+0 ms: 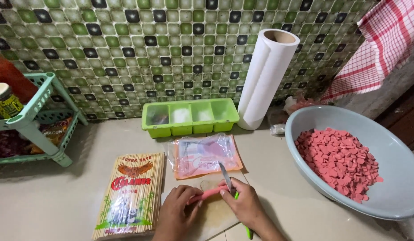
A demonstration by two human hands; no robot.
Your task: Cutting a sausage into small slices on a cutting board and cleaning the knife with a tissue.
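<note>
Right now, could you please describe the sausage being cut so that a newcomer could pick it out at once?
Start at the big grey basin of pink slices on the right, then look left to the pale cutting board at the counter's front edge. The sausage lies there between the left hand and right hand, under the knife; it is the only whole pink stick, not sliced.

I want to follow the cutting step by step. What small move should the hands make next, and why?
Probably press the knife down through the pink sausage. The right hand holds the blade over it, the left hand steadies it on the board, and the bowl already holds many pink slices.
</note>
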